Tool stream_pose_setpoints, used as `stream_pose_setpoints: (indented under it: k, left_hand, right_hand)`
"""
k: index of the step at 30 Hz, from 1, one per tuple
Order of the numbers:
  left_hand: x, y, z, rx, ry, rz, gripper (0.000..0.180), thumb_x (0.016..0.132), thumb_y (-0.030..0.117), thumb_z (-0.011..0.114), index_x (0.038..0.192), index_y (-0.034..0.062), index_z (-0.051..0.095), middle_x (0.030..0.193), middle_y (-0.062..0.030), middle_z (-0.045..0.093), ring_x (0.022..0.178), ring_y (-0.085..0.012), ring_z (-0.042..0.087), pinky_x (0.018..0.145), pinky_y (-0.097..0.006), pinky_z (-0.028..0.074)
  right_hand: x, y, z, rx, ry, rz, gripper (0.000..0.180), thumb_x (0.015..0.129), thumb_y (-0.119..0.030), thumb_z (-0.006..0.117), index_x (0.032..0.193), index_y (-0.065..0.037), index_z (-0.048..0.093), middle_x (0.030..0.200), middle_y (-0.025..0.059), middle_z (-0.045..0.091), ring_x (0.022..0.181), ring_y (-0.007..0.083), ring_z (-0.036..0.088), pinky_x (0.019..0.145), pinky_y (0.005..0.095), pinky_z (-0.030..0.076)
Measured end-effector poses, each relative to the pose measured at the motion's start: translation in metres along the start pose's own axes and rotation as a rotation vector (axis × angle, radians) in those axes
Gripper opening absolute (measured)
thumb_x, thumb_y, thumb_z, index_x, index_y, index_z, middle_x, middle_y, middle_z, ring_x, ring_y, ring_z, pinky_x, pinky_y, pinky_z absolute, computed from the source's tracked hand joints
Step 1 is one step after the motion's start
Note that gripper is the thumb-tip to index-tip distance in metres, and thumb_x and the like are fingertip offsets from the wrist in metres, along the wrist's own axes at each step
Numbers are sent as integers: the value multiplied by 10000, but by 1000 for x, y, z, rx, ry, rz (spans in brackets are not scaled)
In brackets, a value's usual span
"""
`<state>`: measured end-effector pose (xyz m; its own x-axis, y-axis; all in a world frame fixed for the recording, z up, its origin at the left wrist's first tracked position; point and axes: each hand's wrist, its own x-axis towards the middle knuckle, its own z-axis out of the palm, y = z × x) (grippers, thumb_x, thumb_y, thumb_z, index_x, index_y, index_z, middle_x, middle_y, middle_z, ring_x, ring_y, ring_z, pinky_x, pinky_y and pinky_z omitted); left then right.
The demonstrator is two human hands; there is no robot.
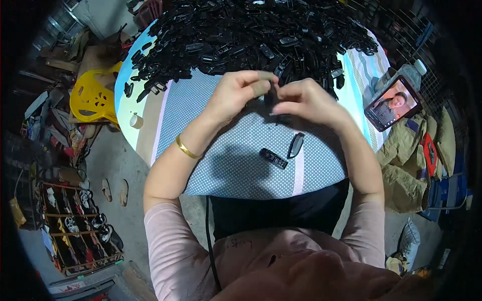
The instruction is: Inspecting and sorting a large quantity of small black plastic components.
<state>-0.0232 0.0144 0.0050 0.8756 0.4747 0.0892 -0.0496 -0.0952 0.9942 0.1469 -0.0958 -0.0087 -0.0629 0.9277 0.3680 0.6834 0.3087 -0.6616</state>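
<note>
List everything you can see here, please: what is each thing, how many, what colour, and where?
Plastic parts pile: too many to count, black, far side of table.
Loose parts: two, black, on cloth near the hands.
Tablecloth: one, blue dotted, covering table.
Phone: one, screen lit, right table edge.
Tape roll: one, beige, left table edge.
Chair: one, yellow, left of table.
Bangle: one, gold, left wrist.
Left hand and right hand: fingers pinching a small black part.

Small black plastic part pinched upright above cloth
</note>
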Motion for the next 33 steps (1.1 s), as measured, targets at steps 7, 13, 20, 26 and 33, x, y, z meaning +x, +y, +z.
stream_pose_setpoints:
  k: [7,13,20,26,33]
  left_hand:
    - [-9,-14,24,484,-343,-9,310,706,138,679,985,13,635,805,-109,634,725,-187,606,682,-294,472]
    - [11,-37,8,1092,291,410,293,660,145,701,898,-8,624,890,-145,542,855,-296,495,724,-359,446]
    - [17,-47,6,1155,229,487,136,646,6,600,775,8,558,906,-136,511,861,-294,461,736,-363,434]
    - [17,-35,10,724,344,434,182,682,-34,632,841,-3,548,824,-85,568,749,-196,528,684,-306,455]
    - [10,-29,9,-110,264,104,372,789,19,614,1148,-25,527,967,-52,604,830,-93,566,729,-218,473]
  right_hand:
    - [23,61,-54,-336,556,138,317,813,-257,589,1067,-67,610,935,106,630,824,231,600,739,298,477]
    - [32,76,-33,-890,455,-47,248,708,-100,599,950,-48,608,940,105,605,880,292,559,772,390,454]
    - [25,58,-41,-866,608,-37,181,706,-45,617,883,-5,624,854,123,629,772,256,602,711,331,481]
    - [11,22,-2,310,497,94,292,806,-63,620,1084,8,568,994,54,614,912,110,577,797,235,460]
    - [8,7,25,155,365,40,311,767,-23,628,1069,26,571,958,75,592,874,139,600,769,247,489]
